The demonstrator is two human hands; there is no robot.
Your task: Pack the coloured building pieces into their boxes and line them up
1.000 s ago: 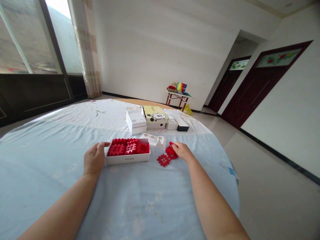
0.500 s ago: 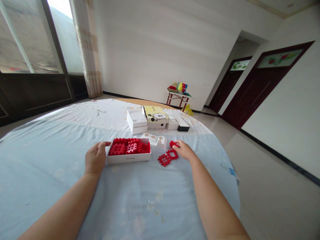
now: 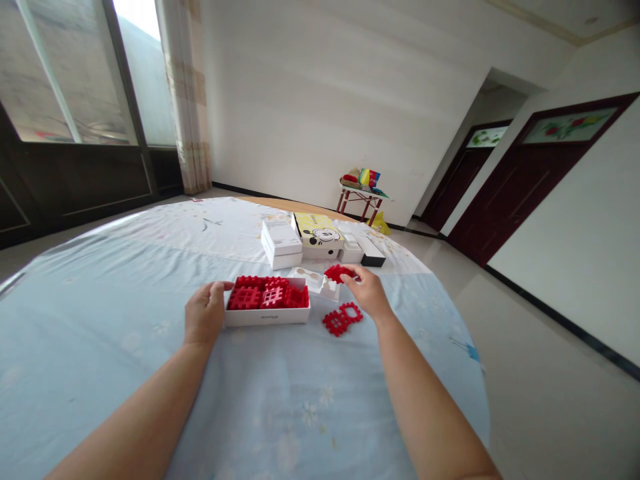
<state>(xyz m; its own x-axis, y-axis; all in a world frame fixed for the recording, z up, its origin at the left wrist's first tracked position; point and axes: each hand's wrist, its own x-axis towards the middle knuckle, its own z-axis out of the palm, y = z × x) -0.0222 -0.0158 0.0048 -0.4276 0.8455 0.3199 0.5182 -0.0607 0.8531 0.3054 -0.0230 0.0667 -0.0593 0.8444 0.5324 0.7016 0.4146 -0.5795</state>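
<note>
A shallow white box point(image 3: 265, 317) full of red waffle-shaped plastic pieces point(image 3: 266, 296) lies on the light blue cloth in front of me. My left hand point(image 3: 204, 314) grips the box's left end, thumb over its rim. My right hand point(image 3: 367, 291) is lifted just right of the box, fingers pinched on one red piece point(image 3: 337, 273) held above a white moulded insert point(image 3: 317, 281). Two more red pieces point(image 3: 343, 318) lie joined on the cloth below that hand.
Behind the box stand a white carton point(image 3: 281, 242), a yellow cartoon-printed box point(image 3: 317, 233) and a black-and-white box point(image 3: 373, 251). The round table's edge point(image 3: 470, 347) drops to a tiled floor on the right. A small red table point(image 3: 359, 197) with bags stands by the far wall.
My right hand has lifted one red piece off the cloth and carried it left and up, towards the white box. The left hand keeps its hold on the box.
</note>
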